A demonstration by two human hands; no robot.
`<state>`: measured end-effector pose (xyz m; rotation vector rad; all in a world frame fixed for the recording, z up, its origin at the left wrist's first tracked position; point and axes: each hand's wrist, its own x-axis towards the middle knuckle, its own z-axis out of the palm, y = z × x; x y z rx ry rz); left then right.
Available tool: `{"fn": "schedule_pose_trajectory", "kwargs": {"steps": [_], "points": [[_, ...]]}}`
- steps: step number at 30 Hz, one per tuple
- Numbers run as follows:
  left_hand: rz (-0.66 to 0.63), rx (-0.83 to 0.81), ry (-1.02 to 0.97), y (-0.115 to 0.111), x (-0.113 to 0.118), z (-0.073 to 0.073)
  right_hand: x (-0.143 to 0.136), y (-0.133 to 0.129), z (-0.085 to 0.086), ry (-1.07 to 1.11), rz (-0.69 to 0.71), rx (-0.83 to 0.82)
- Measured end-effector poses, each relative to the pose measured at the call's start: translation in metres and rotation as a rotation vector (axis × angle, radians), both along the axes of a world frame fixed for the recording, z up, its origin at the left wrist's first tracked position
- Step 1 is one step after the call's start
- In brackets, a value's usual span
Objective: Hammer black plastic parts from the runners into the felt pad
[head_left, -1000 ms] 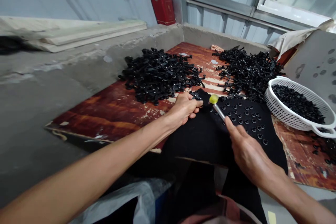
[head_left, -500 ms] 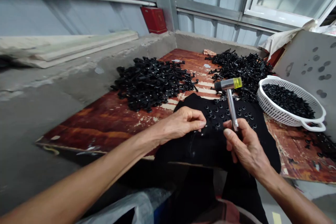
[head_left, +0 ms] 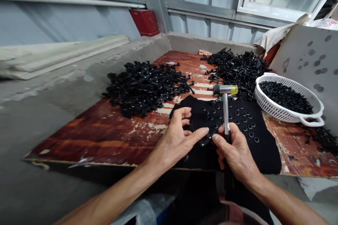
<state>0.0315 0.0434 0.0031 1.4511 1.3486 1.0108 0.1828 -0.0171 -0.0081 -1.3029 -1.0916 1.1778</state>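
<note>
My right hand (head_left: pixel 236 147) is wrapped round the handle of a small two-faced mallet (head_left: pixel 225 107), held upright. Its head has one black face and one yellow face. My left hand (head_left: pixel 179 135) hovers over the black cloth (head_left: pixel 268 154) with fingers apart and thumb stretched toward the right thumb. Just below the two thumbs is a small black part with shiny studs (head_left: pixel 206 141); whether either thumb touches it I cannot tell. Several round black pieces (head_left: pixel 245 121) stand in loose rows on the cloth, partly behind the mallet and right hand.
A heap of black strap-like parts (head_left: pixel 145 86) lies left on the worn red-brown board (head_left: pixel 87 139). Another heap (head_left: pixel 237 65) is at the back right. A white basket (head_left: pixel 287 112) of small black pieces stands at right, before a spotted grey panel (head_left: pixel 301 56).
My left hand has opened from a pinch and turned, its thumb moving right. My right hand has shifted left with the mallet, bringing the hands closer together. The view has shifted slightly right.
</note>
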Motion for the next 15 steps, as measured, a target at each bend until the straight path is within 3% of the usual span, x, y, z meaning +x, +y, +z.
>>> {"fn": "schedule_pose_trajectory", "kwargs": {"steps": [1,3,5,9,15], "points": [[-0.014,-0.108,-0.053,-0.003,0.0,0.001,-0.002,0.001,0.0,0.013,-0.012,0.0],[-0.19,-0.359,-0.156,-0.005,-0.002,0.005,-0.004,0.004,0.0,0.026,-0.026,0.004],[-0.315,-0.507,-0.236,-0.002,-0.003,0.009,-0.005,0.005,0.002,0.024,-0.02,0.007],[-0.199,-0.462,-0.285,0.019,-0.005,0.01,-0.001,-0.003,0.007,0.002,-0.005,0.013],[-0.067,-0.456,-0.255,0.054,-0.006,0.003,0.016,-0.035,0.004,0.073,-0.069,-0.008]]}}
